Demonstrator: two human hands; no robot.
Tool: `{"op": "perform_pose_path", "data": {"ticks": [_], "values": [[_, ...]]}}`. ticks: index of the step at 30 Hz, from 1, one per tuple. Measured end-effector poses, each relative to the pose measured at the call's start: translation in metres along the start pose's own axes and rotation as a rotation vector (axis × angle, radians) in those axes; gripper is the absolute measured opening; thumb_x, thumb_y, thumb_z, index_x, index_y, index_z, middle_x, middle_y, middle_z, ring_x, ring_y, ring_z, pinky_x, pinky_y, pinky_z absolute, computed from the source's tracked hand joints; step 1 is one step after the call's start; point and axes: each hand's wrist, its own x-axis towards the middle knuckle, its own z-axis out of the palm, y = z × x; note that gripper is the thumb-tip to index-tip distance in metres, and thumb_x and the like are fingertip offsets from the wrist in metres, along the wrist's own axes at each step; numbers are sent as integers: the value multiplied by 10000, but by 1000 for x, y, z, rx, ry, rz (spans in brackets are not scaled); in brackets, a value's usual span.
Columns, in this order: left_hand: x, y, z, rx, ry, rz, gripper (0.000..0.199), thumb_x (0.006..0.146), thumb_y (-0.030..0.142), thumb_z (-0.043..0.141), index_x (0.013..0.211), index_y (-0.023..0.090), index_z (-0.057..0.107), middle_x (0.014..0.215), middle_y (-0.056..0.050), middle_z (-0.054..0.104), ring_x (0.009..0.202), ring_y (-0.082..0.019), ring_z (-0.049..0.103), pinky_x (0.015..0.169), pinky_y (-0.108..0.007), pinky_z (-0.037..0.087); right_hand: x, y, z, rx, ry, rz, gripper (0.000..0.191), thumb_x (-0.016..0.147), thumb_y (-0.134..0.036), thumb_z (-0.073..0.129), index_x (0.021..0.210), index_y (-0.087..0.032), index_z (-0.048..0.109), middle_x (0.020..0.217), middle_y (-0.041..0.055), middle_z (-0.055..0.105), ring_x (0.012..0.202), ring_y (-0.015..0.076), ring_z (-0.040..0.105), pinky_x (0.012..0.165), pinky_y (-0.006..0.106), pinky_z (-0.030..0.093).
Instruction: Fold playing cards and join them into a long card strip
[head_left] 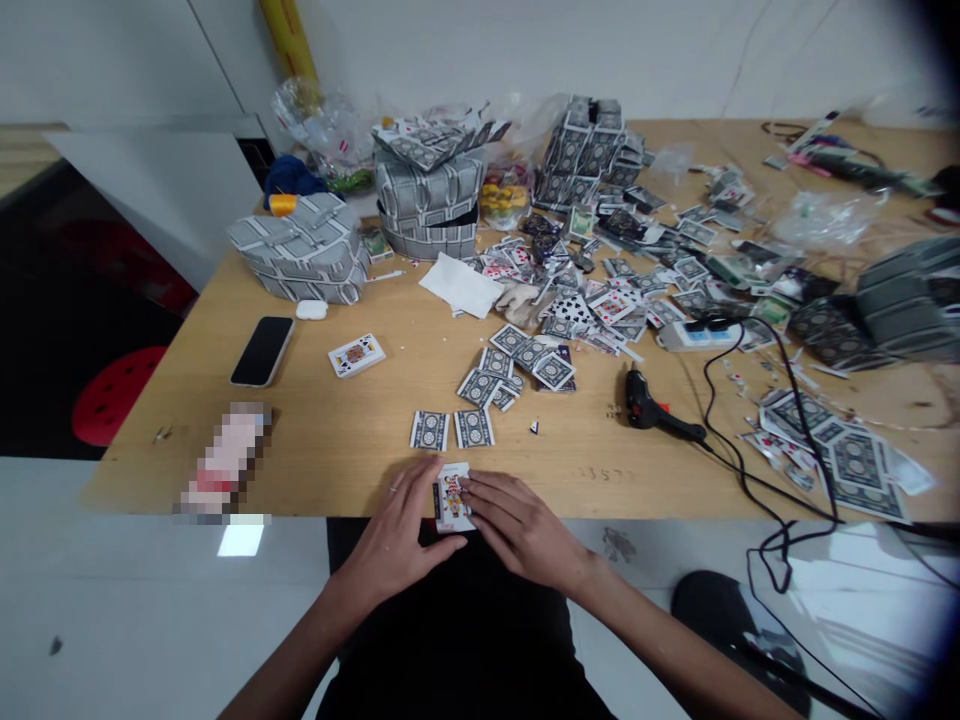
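A face-up playing card (453, 498) with a court figure lies at the table's front edge between my two hands. My left hand (396, 528) frames it, fingertips at the upper left corner and thumb by the lower edge. Over its right side, the fingers of my right hand (521, 522) press close together and hide part of it. Just beyond are two cards with patterned backs, the left card (430, 430) and the right card (475, 428), their side edges looking folded. More patterned cards (496, 372) overlap in a loose group behind them.
A card deck (356, 355), a phone (262, 351) and a white case (311, 310) lie to the left. A black glue gun (656, 408) with its cable rests right, near a power strip (697, 336). Woven card baskets (300, 250) and scattered cards (622, 300) fill the back.
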Motion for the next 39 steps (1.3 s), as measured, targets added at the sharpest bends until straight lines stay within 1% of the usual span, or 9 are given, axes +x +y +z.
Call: {"op": "perform_pose_path", "data": {"ticks": [6, 12, 17, 21, 23, 26, 31, 35, 39], "values": [[3, 0, 2, 42, 31, 10, 919, 885, 370, 828, 1627, 241, 301, 1573, -189, 555, 1456, -355, 542, 1174, -570, 486, -3, 1, 2, 2, -13, 18, 426, 1066, -162, 576, 1492, -163, 582, 1424, 144, 705, 1410, 296, 611, 1147, 549, 571], [3, 1, 2, 72, 50, 36, 889, 898, 367, 817, 1624, 245, 318, 1540, -179, 588, 1432, -353, 558, 1169, -567, 476, -3, 1, 4, 26, -15, 31, 413, 1059, -156, 591, 1473, -157, 595, 1426, 143, 703, 1419, 294, 598, 1152, 546, 563], [4, 2, 1, 63, 28, 15, 868, 901, 384, 807, 1608, 247, 320, 1536, -172, 585, 1431, -357, 555, 1173, -567, 479, 2, 3, -3, 104, -31, 76, 403, 1062, -168, 591, 1462, -202, 619, 1410, 128, 716, 1400, 283, 613, 1166, 521, 550], [5, 2, 0, 68, 33, 52, 799, 926, 379, 784, 1587, 253, 354, 1527, -157, 594, 1438, -343, 551, 1184, -571, 474, 7, 6, -10, 135, -69, 68, 422, 1066, -135, 554, 1468, -243, 622, 1411, 105, 720, 1369, 268, 636, 1146, 507, 562], [6, 2, 0, 76, 36, 65, 776, 929, 388, 782, 1575, 250, 375, 1521, -153, 602, 1436, -338, 554, 1188, -571, 471, 8, 8, -11, 133, -66, 62, 413, 1065, -154, 571, 1459, -260, 634, 1404, 99, 724, 1345, 267, 652, 1128, 505, 573], [6, 2, 0, 81, 39, 70, 759, 930, 392, 782, 1563, 240, 391, 1510, -155, 610, 1426, -334, 561, 1189, -571, 469, 8, 9, -9, 128, -45, 60, 368, 1066, -183, 594, 1422, -249, 660, 1391, 102, 729, 1324, 268, 661, 1117, 505, 574], [6, 1, 1, 71, 42, 63, 770, 926, 378, 779, 1573, 240, 385, 1508, -153, 609, 1421, -334, 559, 1176, -570, 476, 7, 8, -5, 122, -11, 62, 341, 1067, -183, 603, 1395, -242, 673, 1380, 101, 733, 1321, 265, 660, 1104, 498, 577], [4, 1, 1, 50, 26, 46, 804, 913, 351, 789, 1581, 242, 356, 1519, -157, 584, 1431, -336, 535, 1192, -574, 457, 6, 8, -4, 121, -4, 61, 337, 1066, -180, 608, 1389, -249, 671, 1377, 97, 735, 1307, 266, 669, 1091, 500, 583], [5, 4, -2, 20, -9, -32, 928, 876, 360, 827, 1616, 248, 278, 1548, -166, 528, 1443, -349, 501, 1186, -575, 464, 4, 9, -2, 116, -9, 67, 337, 1066, -176, 610, 1391, -243, 669, 1376, 101, 735, 1320, 266, 662, 1107, 509, 574]]}}
